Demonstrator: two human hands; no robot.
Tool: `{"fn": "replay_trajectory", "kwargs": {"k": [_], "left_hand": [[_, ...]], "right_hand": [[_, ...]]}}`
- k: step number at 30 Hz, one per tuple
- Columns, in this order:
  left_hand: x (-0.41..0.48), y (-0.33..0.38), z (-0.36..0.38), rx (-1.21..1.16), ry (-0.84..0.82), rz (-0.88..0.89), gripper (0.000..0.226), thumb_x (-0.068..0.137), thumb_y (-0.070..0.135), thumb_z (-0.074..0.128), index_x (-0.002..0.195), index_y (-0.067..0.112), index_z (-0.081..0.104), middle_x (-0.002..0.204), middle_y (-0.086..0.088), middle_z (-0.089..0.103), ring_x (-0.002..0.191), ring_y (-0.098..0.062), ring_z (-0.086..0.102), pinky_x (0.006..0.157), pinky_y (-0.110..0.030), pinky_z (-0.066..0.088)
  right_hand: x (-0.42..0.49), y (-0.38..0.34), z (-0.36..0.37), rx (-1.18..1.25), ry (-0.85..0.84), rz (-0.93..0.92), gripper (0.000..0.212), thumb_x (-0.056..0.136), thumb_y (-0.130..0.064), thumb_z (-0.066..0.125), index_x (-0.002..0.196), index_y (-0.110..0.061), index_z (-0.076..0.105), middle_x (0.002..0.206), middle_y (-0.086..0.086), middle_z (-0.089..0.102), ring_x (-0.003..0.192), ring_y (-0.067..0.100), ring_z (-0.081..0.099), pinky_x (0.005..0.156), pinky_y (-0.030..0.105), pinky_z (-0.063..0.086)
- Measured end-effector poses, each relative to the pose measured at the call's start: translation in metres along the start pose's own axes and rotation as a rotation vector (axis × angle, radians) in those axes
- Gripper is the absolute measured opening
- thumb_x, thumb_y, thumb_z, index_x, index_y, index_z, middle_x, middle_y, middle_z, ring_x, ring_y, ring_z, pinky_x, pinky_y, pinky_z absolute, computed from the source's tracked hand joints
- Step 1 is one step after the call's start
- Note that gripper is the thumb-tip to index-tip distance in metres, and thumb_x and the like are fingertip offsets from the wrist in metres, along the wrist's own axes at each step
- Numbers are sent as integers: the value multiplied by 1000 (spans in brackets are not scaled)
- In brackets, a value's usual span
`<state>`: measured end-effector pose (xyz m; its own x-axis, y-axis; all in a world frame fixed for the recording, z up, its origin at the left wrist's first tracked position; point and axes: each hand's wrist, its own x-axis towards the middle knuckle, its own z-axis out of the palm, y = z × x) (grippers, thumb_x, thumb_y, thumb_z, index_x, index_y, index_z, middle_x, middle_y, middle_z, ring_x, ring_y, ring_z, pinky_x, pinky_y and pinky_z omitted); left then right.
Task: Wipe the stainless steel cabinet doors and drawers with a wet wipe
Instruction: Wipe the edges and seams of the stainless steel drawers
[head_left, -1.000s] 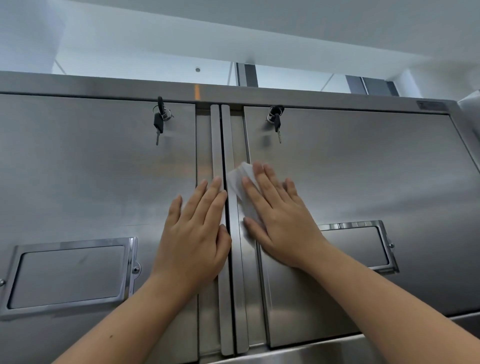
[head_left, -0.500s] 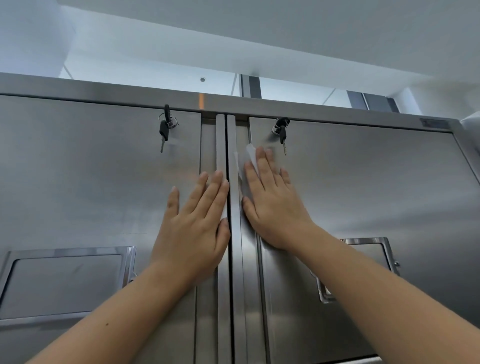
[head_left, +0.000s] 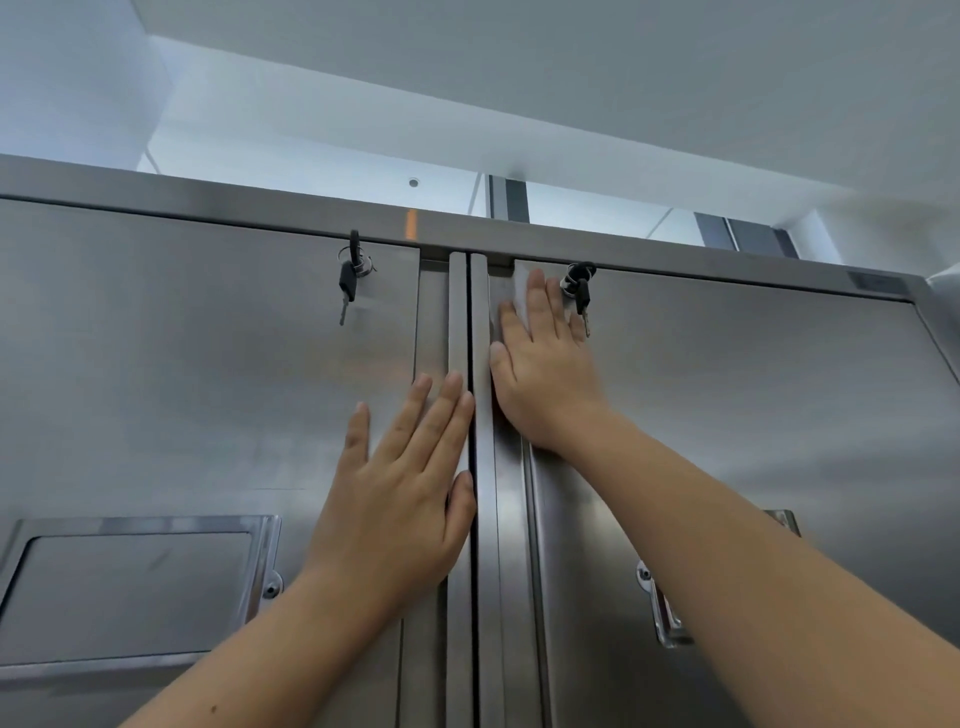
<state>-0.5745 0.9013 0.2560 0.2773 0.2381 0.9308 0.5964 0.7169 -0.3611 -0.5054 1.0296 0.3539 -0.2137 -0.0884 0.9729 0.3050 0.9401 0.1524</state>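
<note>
Limp and thin, the wipe (head_left: 521, 297) likely needs flat-palm pressure: the right hand (head_left: 540, 369) presses it, fingers straight, on the right door (head_left: 753, 395); the left hand (head_left: 405, 488) rests flat, empty.

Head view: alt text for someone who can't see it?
The right hand presses a wet wipe against the top of the right cabinet door, beside its hanging keys. The left hand rests flat on the left door.

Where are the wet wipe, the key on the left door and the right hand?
wet wipe (head_left: 520, 292): head view, white part showing between the fingers.
key on the left door (head_left: 347, 285): head view, its black head.
right hand (head_left: 543, 364): head view, back of the hand.
</note>
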Motion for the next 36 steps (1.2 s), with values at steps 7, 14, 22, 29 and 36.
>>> {"fn": "replay_trajectory", "kwargs": {"k": [7,14,22,29,36], "left_hand": [[-2,-1,0,-19,-22,-13,57,89,32,28,136,7,45,145,-8,38,133,-28,35,101,-58,24],[-7,-1,-1,-49,-36,-53,58,88,31,28,137,6,44,145,-9,37,134,-28,33,101,-59,26],[-13,-3,1,-45,-18,-25,58,87,31,30,137,5,44,146,-10,36,134,-29,34,100,-60,27],[-18,-4,2,-17,-4,-9,58,86,32,32,135,7,47,145,-9,39,132,-30,36,97,-64,25],[-23,-1,-1,3,3,-14,57,85,31,32,135,7,47,144,-10,39,131,-32,37,97,-63,25]], "right_hand": [[8,-11,1,-49,-41,129,68,97,-52,17,149,-12,2,153,15,-20,140,25,-22,110,36,-16],[7,-9,-2,-90,-43,104,66,97,-50,17,149,-13,2,154,10,-19,141,23,-19,110,36,-15],[3,-7,0,-78,-53,84,67,97,-50,20,149,-14,-2,154,9,-19,141,21,-20,110,36,-16],[37,-3,-6,-38,-68,94,67,98,-51,19,149,-18,-8,154,5,-23,140,20,-22,110,36,-14],[7,-7,-5,-32,-60,69,67,98,-49,20,149,-15,-9,154,8,-21,141,21,-20,110,35,-14]]}}
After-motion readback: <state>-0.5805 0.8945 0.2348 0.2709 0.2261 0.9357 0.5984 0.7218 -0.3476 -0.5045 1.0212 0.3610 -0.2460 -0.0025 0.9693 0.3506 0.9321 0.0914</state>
